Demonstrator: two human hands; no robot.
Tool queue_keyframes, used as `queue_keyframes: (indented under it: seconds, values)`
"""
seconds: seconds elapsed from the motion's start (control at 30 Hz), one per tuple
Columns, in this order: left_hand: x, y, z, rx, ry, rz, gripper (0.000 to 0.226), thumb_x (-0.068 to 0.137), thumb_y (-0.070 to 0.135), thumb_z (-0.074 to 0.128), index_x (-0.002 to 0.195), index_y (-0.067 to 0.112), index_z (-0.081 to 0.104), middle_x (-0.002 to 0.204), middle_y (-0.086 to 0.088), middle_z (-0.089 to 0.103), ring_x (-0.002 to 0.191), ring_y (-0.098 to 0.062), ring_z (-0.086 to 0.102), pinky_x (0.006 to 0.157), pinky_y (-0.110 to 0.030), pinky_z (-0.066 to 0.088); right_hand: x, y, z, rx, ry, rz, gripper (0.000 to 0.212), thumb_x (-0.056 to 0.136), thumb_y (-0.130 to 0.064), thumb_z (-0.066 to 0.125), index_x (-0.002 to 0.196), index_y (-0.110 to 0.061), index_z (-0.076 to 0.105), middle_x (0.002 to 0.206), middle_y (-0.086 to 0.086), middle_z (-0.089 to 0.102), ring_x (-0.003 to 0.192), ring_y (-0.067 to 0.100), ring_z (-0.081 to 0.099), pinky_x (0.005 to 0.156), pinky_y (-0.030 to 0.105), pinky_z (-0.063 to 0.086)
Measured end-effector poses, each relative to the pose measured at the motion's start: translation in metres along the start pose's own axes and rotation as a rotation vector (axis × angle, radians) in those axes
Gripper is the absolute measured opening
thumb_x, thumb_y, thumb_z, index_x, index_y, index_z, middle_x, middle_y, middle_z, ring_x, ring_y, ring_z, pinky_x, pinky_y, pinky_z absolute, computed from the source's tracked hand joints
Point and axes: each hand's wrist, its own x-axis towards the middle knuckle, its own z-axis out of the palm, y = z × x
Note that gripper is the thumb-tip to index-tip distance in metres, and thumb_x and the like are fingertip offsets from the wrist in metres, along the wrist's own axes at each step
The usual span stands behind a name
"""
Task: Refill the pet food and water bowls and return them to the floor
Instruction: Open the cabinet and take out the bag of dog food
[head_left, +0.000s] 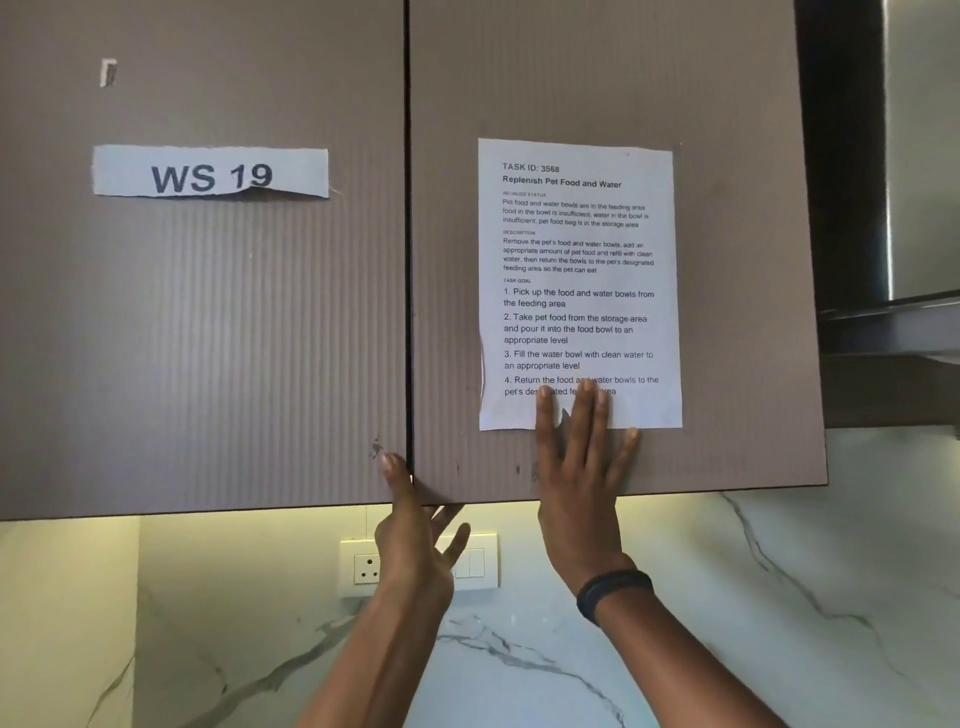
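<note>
No bowls or pet food are in view. Two brown wall cabinet doors fill the upper frame. My right hand (582, 457) lies flat with fingers spread on the right cabinet door (743, 260), covering the bottom of a printed task sheet (579, 280). A dark band is on that wrist. My left hand (415, 535) is at the bottom corner of the same door, thumb up along the gap between the doors, fingers reaching under the lower edge. Whether it grips the edge is unclear.
The left cabinet door (197, 338) carries a paper label reading "WS 19" (210, 172). Below the cabinets is a white marble backsplash (727, 623) with a switch and socket plate (363, 566). A steel range hood (914, 208) stands at the right.
</note>
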Motion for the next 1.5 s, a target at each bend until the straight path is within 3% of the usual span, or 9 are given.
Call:
queue_keyframes:
  seconds: [0.3,0.47,0.67,0.97,1.07,1.13,1.23,1.37,1.5]
  values:
    - [-0.01,-0.005,-0.011,-0.114,-0.039,-0.043,0.041,0.094,0.052,0.049,0.094,0.013,0.061,0.089,-0.004,0.068,0.084,-0.016,0.068,0.07,-0.033,0.048,-0.012,0.0,-0.015,0.028,0.093,0.015,0.072,0.091,0.005,0.033,0.156,-0.013,0.008,0.16,0.026,0.009,0.148,0.042,0.01,0.107,0.068,0.027]
    - [-0.058,0.003,-0.014,-0.036,-0.052,0.194,0.045,0.072,0.061,0.066,0.073,0.018,0.056,0.075,-0.004,0.061,0.071,-0.018,0.065,0.081,-0.04,0.053,-0.023,0.011,-0.041,0.091,0.08,0.0,0.095,0.079,0.012,0.047,0.156,-0.016,-0.001,0.161,0.023,-0.001,0.15,0.038,0.0,0.111,0.065,0.024]
    - [-0.121,0.007,-0.017,0.169,-0.176,0.449,0.04,0.062,0.031,0.085,0.062,0.018,0.047,0.062,-0.01,0.051,0.068,-0.024,0.055,0.069,-0.03,0.05,-0.042,0.031,-0.088,0.364,0.071,0.021,0.113,0.075,0.016,0.06,0.153,-0.024,-0.011,0.163,0.016,-0.004,0.151,0.029,-0.005,0.118,0.053,0.013]
    - [-0.257,-0.004,0.023,0.512,-0.439,0.778,0.031,0.07,0.027,0.084,0.065,0.021,0.055,0.065,0.007,0.062,0.067,-0.011,0.063,0.066,-0.019,0.053,-0.076,0.112,-0.181,0.903,0.004,0.041,0.087,0.092,-0.032,0.058,0.154,-0.032,-0.004,0.163,-0.003,0.005,0.15,0.019,0.014,0.114,0.048,0.035]
    - [-0.29,-0.005,0.032,0.634,-0.571,0.806,0.028,0.075,0.043,0.078,0.073,0.019,0.063,0.073,0.008,0.065,0.078,-0.012,0.066,0.071,-0.02,0.055,-0.086,0.143,-0.209,0.992,-0.027,0.09,0.086,0.087,-0.045,0.058,0.152,-0.01,0.014,0.139,-0.021,0.042,0.116,-0.016,0.047,0.084,0.005,0.046]
    - [-0.3,-0.005,0.036,0.666,-0.589,0.778,0.027,0.079,0.044,0.072,0.075,0.019,0.065,0.076,0.008,0.068,0.079,-0.009,0.067,0.072,-0.02,0.056,-0.096,0.169,-0.219,1.002,-0.103,0.294,0.067,0.079,-0.043,0.06,0.128,-0.002,0.043,0.094,-0.03,0.059,0.087,-0.008,0.06,0.067,0.004,0.043]
    - [-0.296,-0.002,0.041,0.724,-0.536,0.736,0.025,0.084,0.043,0.067,0.077,0.019,0.066,0.076,0.007,0.07,0.076,-0.006,0.068,0.069,-0.022,0.057,-0.111,0.207,-0.222,1.049,-0.35,0.579,0.088,0.074,-0.076,0.053,0.135,-0.014,0.047,0.13,-0.005,0.058,0.127,0.021,0.051,0.092,0.018,0.037]
    - [-0.283,-0.005,0.044,0.833,-0.474,0.714,0.024,0.087,0.037,0.067,0.075,0.017,0.067,0.075,0.006,0.07,0.074,-0.006,0.068,0.065,-0.023,0.056,-0.1,0.23,-0.246,1.154,-0.209,0.785,0.016,0.096,-0.02,0.055,0.11,-0.012,0.058,0.108,0.002,0.065,0.107,0.02,0.061,0.092,0.017,0.042]
    - [-0.276,-0.018,0.043,0.912,-0.474,0.704,0.027,0.086,0.037,0.067,0.072,0.014,0.067,0.075,0.002,0.07,0.075,-0.008,0.068,0.069,-0.028,0.059,-0.099,0.243,-0.251,1.204,0.007,0.831,0.019,0.088,-0.006,0.066,0.105,-0.013,0.062,0.102,-0.002,0.066,0.097,0.017,0.058,0.082,0.02,0.042]
